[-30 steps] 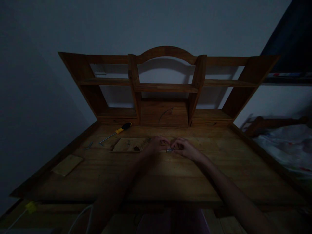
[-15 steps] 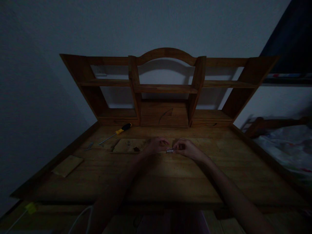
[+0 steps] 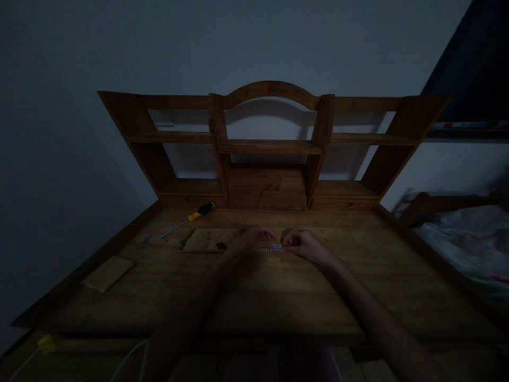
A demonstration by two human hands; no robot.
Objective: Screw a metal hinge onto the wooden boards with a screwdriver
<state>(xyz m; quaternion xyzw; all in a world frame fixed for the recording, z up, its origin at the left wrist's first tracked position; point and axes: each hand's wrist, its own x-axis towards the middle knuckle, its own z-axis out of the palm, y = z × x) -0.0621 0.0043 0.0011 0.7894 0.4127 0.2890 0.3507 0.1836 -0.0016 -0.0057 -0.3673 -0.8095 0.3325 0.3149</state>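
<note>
Between our fingertips, at the near edge of a pale strip (image 3: 207, 239) in the desk (image 3: 274, 302), sits a small metal fitting (image 3: 275, 248). Our left hand (image 3: 256, 237) curls by its left end, our right hand (image 3: 299, 242) by its right, fingers bent; in this dim light we cannot tell whether either pinches it. Left of the fingers we see a screwdriver (image 3: 193, 216), then slim metal bits (image 3: 145, 242) and a flat block (image 3: 108, 273). Beyond the fingers stands the shelf unit (image 3: 270, 146), split into cubbies; a socket (image 3: 165, 123) shows through the upper left one. Below the side cubbies, the left drawer (image 3: 193, 201) and right drawer (image 3: 338, 204) hide their contents.
</note>
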